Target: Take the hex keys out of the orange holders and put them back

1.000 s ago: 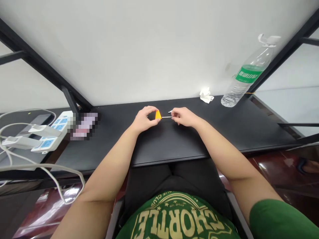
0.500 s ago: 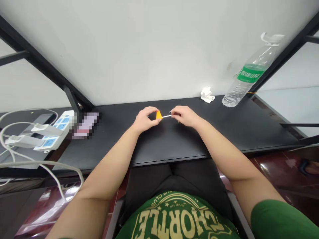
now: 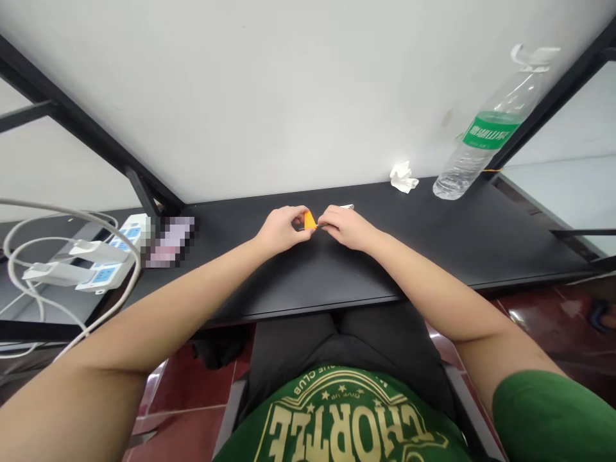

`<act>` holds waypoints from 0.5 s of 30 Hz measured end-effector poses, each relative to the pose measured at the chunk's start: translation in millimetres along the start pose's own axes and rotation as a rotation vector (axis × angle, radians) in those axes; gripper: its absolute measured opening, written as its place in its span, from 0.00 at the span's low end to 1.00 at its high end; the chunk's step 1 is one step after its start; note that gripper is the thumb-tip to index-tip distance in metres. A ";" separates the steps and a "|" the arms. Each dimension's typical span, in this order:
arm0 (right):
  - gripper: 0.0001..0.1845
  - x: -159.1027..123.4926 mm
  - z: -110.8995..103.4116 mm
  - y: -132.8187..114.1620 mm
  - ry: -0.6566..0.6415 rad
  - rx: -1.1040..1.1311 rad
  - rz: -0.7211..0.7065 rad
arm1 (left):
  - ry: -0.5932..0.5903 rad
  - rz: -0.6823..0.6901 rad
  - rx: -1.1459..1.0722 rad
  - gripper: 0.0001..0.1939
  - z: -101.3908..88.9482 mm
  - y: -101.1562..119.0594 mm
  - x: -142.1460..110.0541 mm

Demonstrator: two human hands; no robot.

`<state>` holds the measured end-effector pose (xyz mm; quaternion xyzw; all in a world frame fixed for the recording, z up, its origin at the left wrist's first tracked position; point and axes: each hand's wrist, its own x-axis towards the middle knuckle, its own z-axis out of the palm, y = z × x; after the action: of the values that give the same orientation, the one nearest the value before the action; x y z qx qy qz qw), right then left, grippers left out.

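My left hand [image 3: 283,230] pinches a small orange wedge-shaped piece [image 3: 309,221] between thumb and fingertips, just above the desk. My right hand [image 3: 345,226] is closed beside it, its fingertips pressed around a thin stick [image 3: 320,225] that meets the orange piece. Most of the stick is hidden by the fingers. Behind the right knuckles a small silvery-white object [image 3: 347,206] shows; whether it lies on the desk or is in the hand, I cannot tell.
A black desk [image 3: 298,282] runs along the wall. Crumpled tissue [image 3: 403,178] and a large clear bottle [image 3: 486,138] with a green label stand back right. At left are a blurred-out phone-like item [image 3: 172,240], a power strip [image 3: 115,253] with plugs, and looping white cables [image 3: 137,256].
My right hand has come closer to the orange piece, and the white length of stick between the hands no longer shows. The silvery-white object behind it has come into sight. The view has shifted slightly.
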<state>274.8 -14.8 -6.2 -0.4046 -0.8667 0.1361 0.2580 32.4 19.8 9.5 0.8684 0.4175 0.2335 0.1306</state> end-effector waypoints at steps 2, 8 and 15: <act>0.10 1.6 7.4 -0.8 0.003 0.095 0.001 | -0.051 0.017 -0.008 0.12 2.6 4.8 1.7; 0.06 4.0 17.3 9.2 -0.012 0.196 0.077 | -0.100 0.022 -0.192 0.12 23.8 2.7 6.0; 0.09 6.2 10.1 23.2 0.078 0.132 0.082 | -0.011 -0.073 -0.211 0.17 33.8 -4.8 -1.4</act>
<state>280.4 4.5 -22.8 -0.4267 -0.8279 0.1876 0.3118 45.9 20.6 -21.9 0.8353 0.4212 0.2664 0.2322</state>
